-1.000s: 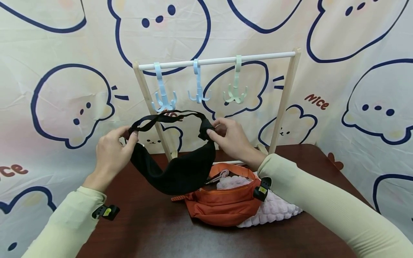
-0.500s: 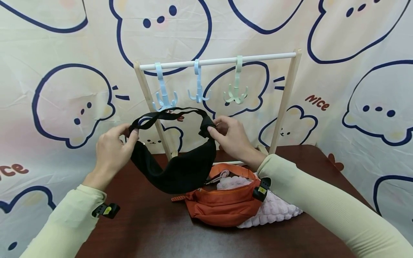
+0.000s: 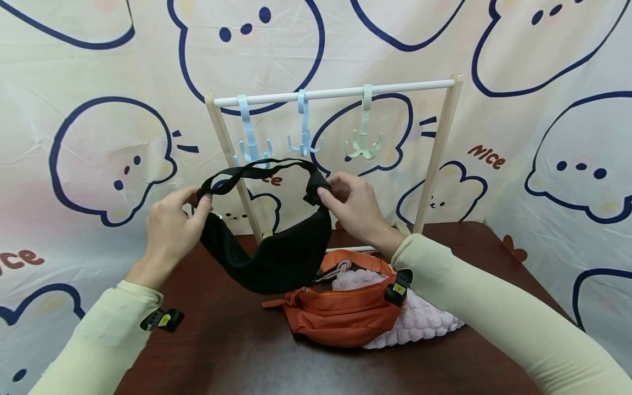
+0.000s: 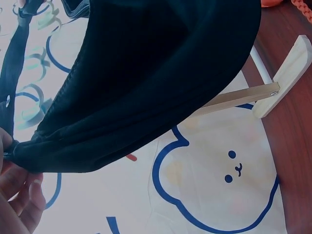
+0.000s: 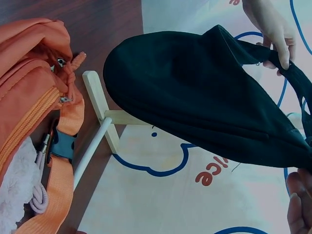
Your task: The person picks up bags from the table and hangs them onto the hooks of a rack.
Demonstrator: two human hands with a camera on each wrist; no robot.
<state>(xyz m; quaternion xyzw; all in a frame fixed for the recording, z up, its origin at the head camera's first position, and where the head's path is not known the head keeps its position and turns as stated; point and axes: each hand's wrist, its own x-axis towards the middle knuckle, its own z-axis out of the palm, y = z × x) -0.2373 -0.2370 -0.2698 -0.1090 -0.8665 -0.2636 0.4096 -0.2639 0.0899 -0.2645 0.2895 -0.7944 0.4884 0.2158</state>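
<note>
Cartoon-print backdrop (image 3: 99, 148), black bag (image 3: 276, 260) hanging between left hand (image 3: 171, 225) and right hand (image 3: 356, 208), each pinching one end.

In the head view, the left forearm (image 3: 101, 340) slopes up from lower left; the right forearm (image 3: 484, 299) extends inward from lower right. Both are sleeved to the wrist (image 3: 150, 270). The left grip (image 3: 173, 224) and right grip (image 3: 357, 207) face each other, raised and apart at near-equal height. In each, the thumb (image 3: 329, 201) opposes bent fingers (image 3: 343, 180) in a pinch.
</note>
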